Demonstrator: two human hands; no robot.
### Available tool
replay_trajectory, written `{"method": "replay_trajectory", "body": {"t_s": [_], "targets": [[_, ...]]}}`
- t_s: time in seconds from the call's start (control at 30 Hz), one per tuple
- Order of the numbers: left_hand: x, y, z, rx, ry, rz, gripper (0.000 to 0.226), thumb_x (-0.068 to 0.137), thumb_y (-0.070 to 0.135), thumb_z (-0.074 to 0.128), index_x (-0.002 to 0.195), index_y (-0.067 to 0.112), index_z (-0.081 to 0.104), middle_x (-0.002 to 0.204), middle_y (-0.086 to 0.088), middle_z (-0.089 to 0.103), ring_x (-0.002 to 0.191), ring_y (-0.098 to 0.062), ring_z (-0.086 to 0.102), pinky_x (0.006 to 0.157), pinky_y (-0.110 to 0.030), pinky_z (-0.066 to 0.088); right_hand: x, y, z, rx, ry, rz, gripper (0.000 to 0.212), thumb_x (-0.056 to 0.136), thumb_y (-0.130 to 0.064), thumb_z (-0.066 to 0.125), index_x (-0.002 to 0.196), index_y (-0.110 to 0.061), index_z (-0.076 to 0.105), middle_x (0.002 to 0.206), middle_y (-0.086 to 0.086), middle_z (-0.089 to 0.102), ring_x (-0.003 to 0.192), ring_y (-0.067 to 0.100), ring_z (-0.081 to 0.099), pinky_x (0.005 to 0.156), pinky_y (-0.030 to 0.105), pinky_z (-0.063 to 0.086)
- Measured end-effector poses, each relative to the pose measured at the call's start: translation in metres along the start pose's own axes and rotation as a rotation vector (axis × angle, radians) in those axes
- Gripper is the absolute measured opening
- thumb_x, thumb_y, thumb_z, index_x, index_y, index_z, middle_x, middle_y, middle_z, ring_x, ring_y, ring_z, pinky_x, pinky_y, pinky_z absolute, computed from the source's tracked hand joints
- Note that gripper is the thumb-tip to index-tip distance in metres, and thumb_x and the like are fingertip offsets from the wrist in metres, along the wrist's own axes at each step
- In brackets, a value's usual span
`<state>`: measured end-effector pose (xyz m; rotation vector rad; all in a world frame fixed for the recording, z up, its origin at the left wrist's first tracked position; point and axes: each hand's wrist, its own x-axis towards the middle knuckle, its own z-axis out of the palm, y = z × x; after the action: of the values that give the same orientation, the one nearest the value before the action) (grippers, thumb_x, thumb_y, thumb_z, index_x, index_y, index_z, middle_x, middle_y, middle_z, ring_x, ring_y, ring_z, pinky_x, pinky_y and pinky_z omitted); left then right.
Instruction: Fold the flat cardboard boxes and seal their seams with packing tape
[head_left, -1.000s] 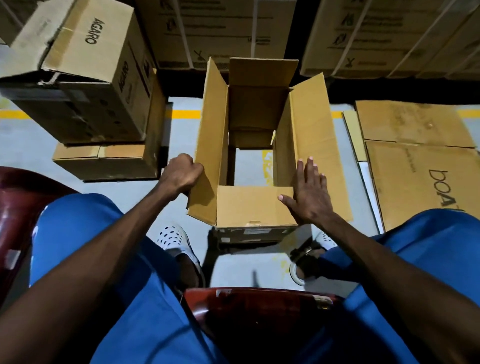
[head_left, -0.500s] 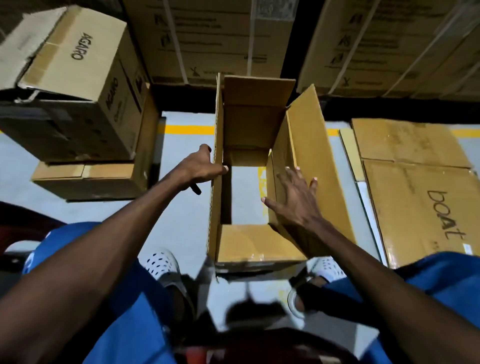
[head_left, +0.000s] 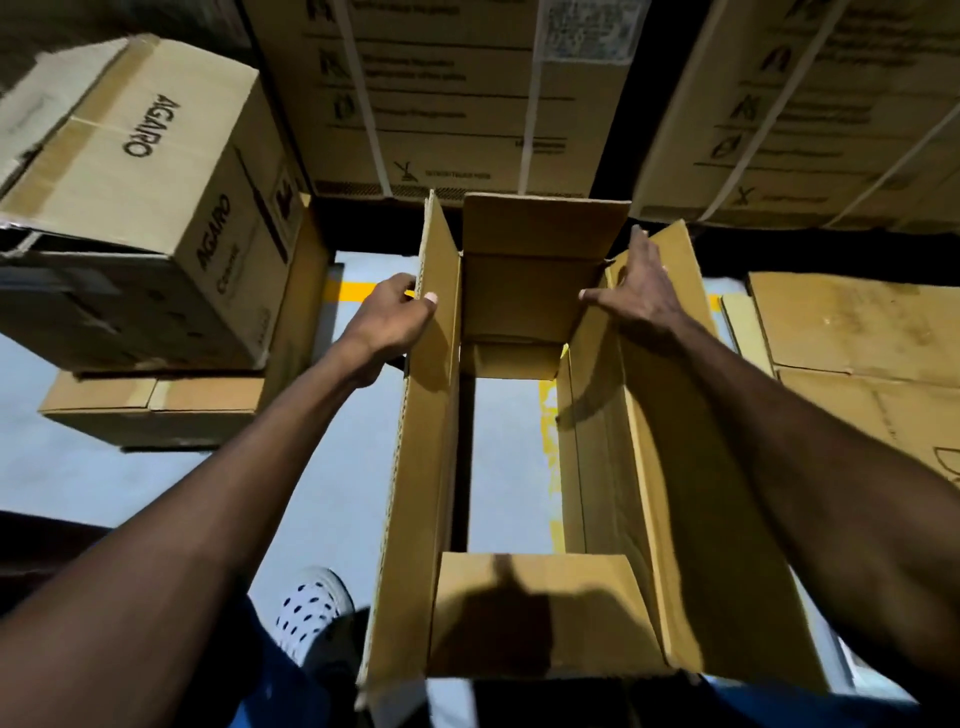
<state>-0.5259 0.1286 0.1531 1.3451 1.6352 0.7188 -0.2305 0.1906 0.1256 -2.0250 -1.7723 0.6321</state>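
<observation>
Squaring an open brown cardboard box (head_left: 524, 613) on the grey floor (head_left: 322, 467)

The left hand (head_left: 392, 322) pinches the left flap's far edge; the right hand (head_left: 641, 291) lies flat-fingered on the right flap. Uneven pushing could skew the bottomless shell out of square.

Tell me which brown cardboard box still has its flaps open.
The plain brown cardboard box between both hands; the AGARO-printed box at left is closed.

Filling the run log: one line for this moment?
stage: folding | open box: flaps up, untaped | left hand: grips left flap | right hand: flat on right flap
</observation>
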Motion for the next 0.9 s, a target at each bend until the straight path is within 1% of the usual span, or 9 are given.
{"method": "replay_trajectory", "body": {"t_s": [0.1,0.17,0.27,0.37,0.43,0.5,0.6,0.7,0.9], "targets": [[0.006,0.000,0.003,-0.075,0.017,-0.002,0.024,0.105,0.026,0.048,0.121,0.012,0.059,0.096,-0.002,0.062,0.086,-0.019,0.061,0.067,-0.030,0.050,0.029,-0.002,-0.005,0.086,0.018,0.004,0.116,0.082,-0.020,0.081,0.161,-0.013,-0.004,0.168,0.011,0.002,0.154,0.032,0.007,0.123,0.057,0.014],[0.009,0.001,0.004,-0.099,0.031,0.001,0.018,0.105,0.024,0.047,0.113,0.015,0.060,0.085,0.003,0.059,0.076,-0.013,0.057,0.063,-0.027,0.048,0.040,-0.003,-0.005,0.103,0.009,0.007,0.115,0.083,-0.027,0.081,0.161,-0.017,-0.004,0.168,0.010,0.007,0.154,0.032,0.008,0.121,0.064,0.004],[0.011,0.001,0.005,-0.133,0.034,-0.011,0.018,0.105,0.023,0.049,0.102,0.014,0.064,0.077,0.004,0.057,0.068,-0.011,0.055,0.058,-0.024,0.045,0.032,-0.001,-0.004,0.263,0.109,-0.036,0.083,0.083,-0.070,0.063,0.150,-0.027,0.041,0.154,0.002,0.045,0.145,0.024,0.035,0.120,0.063,-0.004],[0.014,-0.002,0.003,-0.127,0.036,-0.024,0.026,0.105,0.024,0.050,0.081,0.020,0.061,0.072,0.004,0.054,0.064,-0.010,0.052,0.055,-0.022,0.040,0.012,0.017,0.012,0.208,0.146,-0.171,0.085,0.076,-0.092,0.036,0.104,-0.022,0.075,0.109,-0.005,0.073,0.115,0.017,0.062,0.120,0.062,-0.003],[0.012,-0.001,0.004,-0.131,0.029,-0.015,0.032,0.105,0.026,0.050,0.074,0.021,0.058,0.070,0.004,0.052,0.063,-0.011,0.050,0.056,-0.023,0.039,0.003,0.027,0.026,-0.159,0.046,-0.289,0.079,0.084,-0.084,0.035,0.111,-0.021,0.074,0.118,-0.001,0.072,0.122,0.021,0.058,0.117,0.068,-0.003],[0.011,-0.001,0.005,-0.143,0.000,-0.012,0.032,0.104,0.028,0.052,0.073,0.022,0.058,0.069,0.005,0.055,0.063,-0.013,0.055,0.053,-0.021,0.044,-0.004,0.032,0.040,-0.660,-0.128,-0.364,0.063,0.092,-0.071,0.041,0.136,-0.028,0.059,0.144,-0.001,0.056,0.144,0.029,0.036,0.112,0.077,-0.003],[0.005,0.002,0.007,-0.150,-0.081,-0.001,0.025,0.103,0.039,0.051,0.098,0.024,0.071,0.084,0.017,0.072,0.075,0.006,0.067,0.060,-0.016,0.055,-0.014,0.021,0.051,-1.020,-0.335,-0.314,0.071,0.096,-0.060,0.048,0.156,-0.029,0.027,0.165,-0.002,0.024,0.155,0.033,0.004,0.107,0.083,-0.001],[-0.001,0.003,0.007,-0.107,-0.198,-0.032,0.047,0.098,0.059,0.046,0.134,0.033,0.062,0.131,0.018,0.061,0.113,-0.007,0.059,0.078,-0.039,0.061,-0.022,0.010,0.043,-0.948,-0.251,-0.272,0.071,0.096,-0.055,0.051,0.154,-0.021,0.028,0.165,0.002,0.024,0.155,0.033,-0.004,0.106,0.082,-0.006],[-0.022,0.007,0.009,-0.049,-0.265,-0.049,0.050,0.100,0.053,0.045,0.146,0.035,0.047,0.147,0.015,0.046,0.124,-0.015,0.051,0.082,-0.046,0.059,-0.079,0.015,-0.021,-0.396,0.119,0.045,0.086,0.091,-0.043,0.067,0.157,-0.016,0.020,0.166,0.014,0.008,0.152,0.042,0.005,0.109,0.076,0.015]]}}
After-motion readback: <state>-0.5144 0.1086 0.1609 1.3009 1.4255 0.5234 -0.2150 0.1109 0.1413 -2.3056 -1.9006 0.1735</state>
